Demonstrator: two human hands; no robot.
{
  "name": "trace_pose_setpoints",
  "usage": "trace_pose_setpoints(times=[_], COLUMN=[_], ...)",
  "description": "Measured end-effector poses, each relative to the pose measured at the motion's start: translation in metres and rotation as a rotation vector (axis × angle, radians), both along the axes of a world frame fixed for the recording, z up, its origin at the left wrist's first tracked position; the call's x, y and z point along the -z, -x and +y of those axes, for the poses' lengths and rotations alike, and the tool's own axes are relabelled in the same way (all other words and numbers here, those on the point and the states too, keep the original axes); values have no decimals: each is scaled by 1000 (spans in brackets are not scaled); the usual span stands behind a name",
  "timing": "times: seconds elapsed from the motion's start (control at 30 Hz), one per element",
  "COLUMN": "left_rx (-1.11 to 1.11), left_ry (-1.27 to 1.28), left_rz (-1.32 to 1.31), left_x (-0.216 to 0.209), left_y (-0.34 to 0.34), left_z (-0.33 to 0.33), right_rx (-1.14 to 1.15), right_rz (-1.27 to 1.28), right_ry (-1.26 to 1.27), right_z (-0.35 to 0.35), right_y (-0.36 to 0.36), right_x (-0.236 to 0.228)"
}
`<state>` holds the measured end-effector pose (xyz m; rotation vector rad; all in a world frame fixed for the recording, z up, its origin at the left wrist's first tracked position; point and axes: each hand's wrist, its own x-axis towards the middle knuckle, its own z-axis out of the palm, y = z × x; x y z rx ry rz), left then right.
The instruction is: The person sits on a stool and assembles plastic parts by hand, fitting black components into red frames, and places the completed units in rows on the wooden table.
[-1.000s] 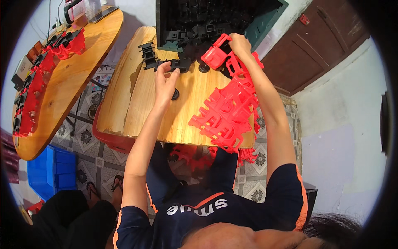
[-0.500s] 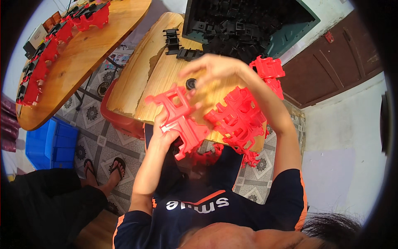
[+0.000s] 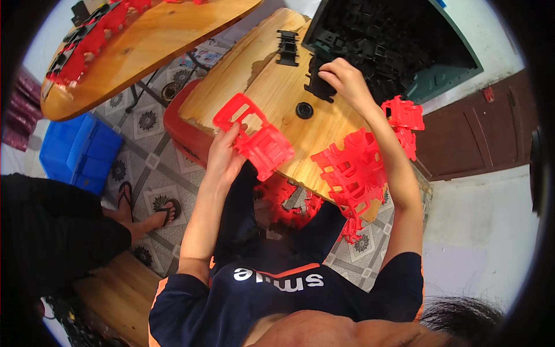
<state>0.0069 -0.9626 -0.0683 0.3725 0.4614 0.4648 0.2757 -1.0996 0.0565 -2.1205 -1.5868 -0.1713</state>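
Observation:
My left hand [image 3: 226, 155] grips a red plastic frame [image 3: 267, 147] by its near left edge, lifted over the table's near edge. The frame has one large rectangular opening and a moulded block-like part. Farther off to the right, my right hand [image 3: 345, 80] pinches a black plastic bracket [image 3: 319, 84], tilted beside the crate; my fingers cover part of it. A second black bracket [image 3: 287, 48] lies on the wooden table [image 3: 272, 92] to its left. Between my hands sits a round black wheel-like piece [image 3: 304, 110].
A dark green crate [image 3: 448, 75] heaped with black parts stands at the far right. Several red frames [image 3: 352, 168] are piled under my right forearm, with more red parts [image 3: 403, 113] beyond. Left are another table [image 3: 167, 43], a blue bin [image 3: 78, 150] and a person's feet [image 3: 162, 217].
My right hand has moved away from above the round black piece and taken hold of a black bracket. The red frame in my left hand has turned. The whole view has shifted.

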Motion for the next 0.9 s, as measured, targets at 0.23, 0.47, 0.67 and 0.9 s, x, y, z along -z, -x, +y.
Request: trace_pose_setpoints(times=[0.23, 0.47, 0.67, 0.9], left_rx=[44, 138, 171, 185], left_ry=[-216, -434, -498, -490], left_rz=[40, 75, -49, -114], left_x=[-11, -12, -10, -16], left_y=[-12, -6, -6, -8], left_z=[1, -4, -4, -10], right_rx=[-426, -491, -509, -513], right_rz=[-252, -333, -378, -389], right_ry=[-135, -74, -80, -76], right_z=[-29, -30, -29, -32], right_y=[122, 138, 142, 142], right_x=[-21, -5, 1, 9])
